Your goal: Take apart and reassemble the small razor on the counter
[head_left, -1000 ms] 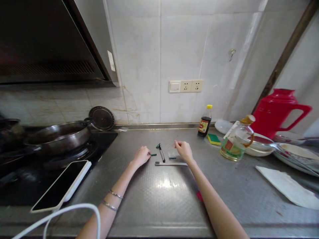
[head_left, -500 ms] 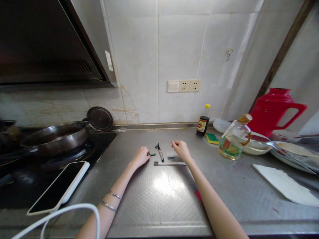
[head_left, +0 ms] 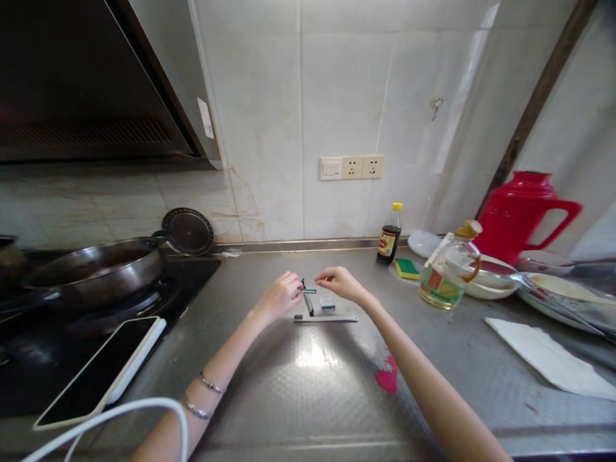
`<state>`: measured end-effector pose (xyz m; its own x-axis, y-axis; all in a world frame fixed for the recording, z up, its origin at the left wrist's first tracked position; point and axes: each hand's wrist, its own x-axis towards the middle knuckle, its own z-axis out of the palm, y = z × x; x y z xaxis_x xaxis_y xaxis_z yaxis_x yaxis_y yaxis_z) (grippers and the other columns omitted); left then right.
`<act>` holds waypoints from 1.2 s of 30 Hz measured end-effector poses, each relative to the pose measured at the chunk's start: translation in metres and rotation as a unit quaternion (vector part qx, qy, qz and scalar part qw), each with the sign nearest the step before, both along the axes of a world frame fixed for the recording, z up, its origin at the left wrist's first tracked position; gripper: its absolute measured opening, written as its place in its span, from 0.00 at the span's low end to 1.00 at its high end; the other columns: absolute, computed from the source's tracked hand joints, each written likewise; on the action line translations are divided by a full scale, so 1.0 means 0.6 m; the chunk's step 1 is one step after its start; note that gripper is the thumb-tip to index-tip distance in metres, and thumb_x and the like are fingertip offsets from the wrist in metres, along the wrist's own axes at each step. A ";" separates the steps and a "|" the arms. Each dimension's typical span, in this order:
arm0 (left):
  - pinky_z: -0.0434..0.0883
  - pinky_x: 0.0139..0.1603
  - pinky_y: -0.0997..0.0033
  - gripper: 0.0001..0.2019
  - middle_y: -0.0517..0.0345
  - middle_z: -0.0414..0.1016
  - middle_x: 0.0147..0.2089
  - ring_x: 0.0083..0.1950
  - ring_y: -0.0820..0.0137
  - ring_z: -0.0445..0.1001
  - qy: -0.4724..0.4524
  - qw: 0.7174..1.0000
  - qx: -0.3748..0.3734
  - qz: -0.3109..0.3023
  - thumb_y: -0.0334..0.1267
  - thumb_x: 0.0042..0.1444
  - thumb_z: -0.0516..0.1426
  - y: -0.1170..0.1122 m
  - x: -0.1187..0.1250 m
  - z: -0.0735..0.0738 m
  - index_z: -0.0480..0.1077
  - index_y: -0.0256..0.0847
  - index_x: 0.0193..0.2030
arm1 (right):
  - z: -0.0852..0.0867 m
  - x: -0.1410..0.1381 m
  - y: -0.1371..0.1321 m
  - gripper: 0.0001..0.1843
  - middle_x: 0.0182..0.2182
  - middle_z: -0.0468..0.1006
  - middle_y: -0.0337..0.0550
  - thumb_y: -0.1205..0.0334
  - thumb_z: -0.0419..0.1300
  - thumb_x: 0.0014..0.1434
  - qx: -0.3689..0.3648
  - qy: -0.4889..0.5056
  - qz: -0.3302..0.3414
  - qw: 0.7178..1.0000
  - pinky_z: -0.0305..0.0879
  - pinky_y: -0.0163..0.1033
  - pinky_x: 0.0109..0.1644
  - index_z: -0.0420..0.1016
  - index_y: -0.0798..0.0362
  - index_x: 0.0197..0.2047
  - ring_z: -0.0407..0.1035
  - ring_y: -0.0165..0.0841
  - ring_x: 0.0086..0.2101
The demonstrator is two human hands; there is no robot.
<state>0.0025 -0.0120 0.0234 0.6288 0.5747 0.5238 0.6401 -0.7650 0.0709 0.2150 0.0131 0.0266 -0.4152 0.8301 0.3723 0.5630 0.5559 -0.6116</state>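
Note:
My left hand is raised a little above the steel counter and pinches a small dark green piece that points right. My right hand hovers just to its right with fingers curled in a pinch; I cannot make out anything in them. Below and between the hands lie a black razor handle, a small clear cartridge holder and a flat grey strip.
A pan sits on the stove at left, with a phone and a white cable in front. At right stand a sauce bottle, a sponge, an oil bottle, bowls, a red jug and a paper.
My left hand lifted the small green piece off the counter and moved right. My right hand rose and shifted left toward it. The view drifted slightly right.

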 end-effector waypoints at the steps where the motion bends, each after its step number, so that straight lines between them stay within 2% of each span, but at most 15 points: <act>1: 0.66 0.44 0.67 0.04 0.53 0.70 0.37 0.42 0.67 0.66 0.010 1.000 0.015 -0.015 0.30 0.55 0.53 -0.003 0.005 0.006 0.69 0.36 0.35 | 0.006 0.004 0.000 0.14 0.26 0.78 0.43 0.57 0.57 0.52 -0.020 0.001 0.006 1.000 0.59 0.31 0.28 0.79 0.58 0.33 0.65 0.28 0.25; 4: 0.67 0.43 0.66 0.04 0.52 0.69 0.37 0.42 0.67 0.66 0.033 0.997 0.054 -0.041 0.30 0.56 0.52 -0.010 0.017 0.020 0.68 0.36 0.35 | 0.024 0.013 -0.001 0.18 0.21 0.74 0.40 0.52 0.58 0.51 -0.091 -0.001 0.026 0.995 0.55 0.29 0.21 0.79 0.60 0.32 0.60 0.25 0.20; 7: 0.67 0.43 0.66 0.05 0.51 0.69 0.38 0.42 0.66 0.65 0.044 0.994 0.081 -0.050 0.30 0.57 0.52 -0.012 0.026 0.025 0.68 0.35 0.36 | 0.036 0.020 -0.004 0.20 0.18 0.69 0.37 0.50 0.58 0.49 -0.130 -0.011 0.063 0.989 0.53 0.28 0.18 0.78 0.60 0.32 0.57 0.23 0.18; 11: 0.67 0.42 0.65 0.06 0.50 0.69 0.38 0.42 0.66 0.65 0.055 0.993 0.088 -0.050 0.31 0.58 0.50 -0.011 0.034 0.025 0.68 0.34 0.37 | 0.043 0.025 -0.008 0.20 0.17 0.68 0.36 0.50 0.58 0.50 -0.146 -0.023 0.094 0.985 0.53 0.28 0.18 0.78 0.60 0.32 0.56 0.23 0.18; 16: 0.66 0.45 0.63 0.09 0.48 0.69 0.39 0.44 0.64 0.65 0.056 0.996 0.051 -0.047 0.32 0.60 0.47 -0.007 0.042 0.020 0.68 0.35 0.38 | 0.039 0.027 -0.007 0.18 0.16 0.67 0.35 0.52 0.57 0.50 -0.141 -0.037 0.074 0.987 0.51 0.28 0.19 0.78 0.60 0.31 0.55 0.23 0.17; 20: 0.64 0.48 0.61 0.09 0.49 0.69 0.42 0.46 0.64 0.65 0.041 0.999 0.011 -0.021 0.33 0.60 0.48 0.003 0.045 0.007 0.69 0.37 0.40 | 0.025 0.031 0.007 0.15 0.19 0.71 0.38 0.56 0.56 0.52 -0.092 -0.063 0.060 0.992 0.54 0.29 0.24 0.79 0.60 0.29 0.59 0.25 0.20; 24: 0.64 0.51 0.63 0.11 0.51 0.71 0.45 0.49 0.64 0.65 -0.010 0.998 -0.057 0.021 0.36 0.54 0.56 0.023 0.046 -0.019 0.69 0.38 0.45 | -0.002 0.042 0.031 0.12 0.24 0.77 0.42 0.62 0.57 0.53 -0.044 -0.148 0.027 0.988 0.57 0.30 0.30 0.79 0.58 0.28 0.66 0.28 0.26; 29: 0.64 0.49 0.65 0.18 0.51 0.73 0.45 0.48 0.63 0.67 0.015 0.989 -0.143 0.033 0.39 0.50 0.60 0.048 0.059 -0.056 0.69 0.38 0.48 | -0.041 0.049 0.048 0.10 0.28 0.80 0.44 0.65 0.57 0.52 -0.046 -0.199 0.010 0.979 0.57 0.30 0.31 0.80 0.56 0.31 0.68 0.30 0.28; 36: 0.64 0.47 0.67 0.20 0.49 0.74 0.44 0.48 0.61 0.67 0.054 0.985 -0.161 0.033 0.42 0.49 0.60 0.062 0.083 -0.083 0.69 0.38 0.49 | -0.068 0.043 0.054 0.10 0.31 0.80 0.46 0.63 0.58 0.52 -0.057 -0.230 -0.010 0.972 0.58 0.30 0.33 0.80 0.54 0.33 0.70 0.31 0.31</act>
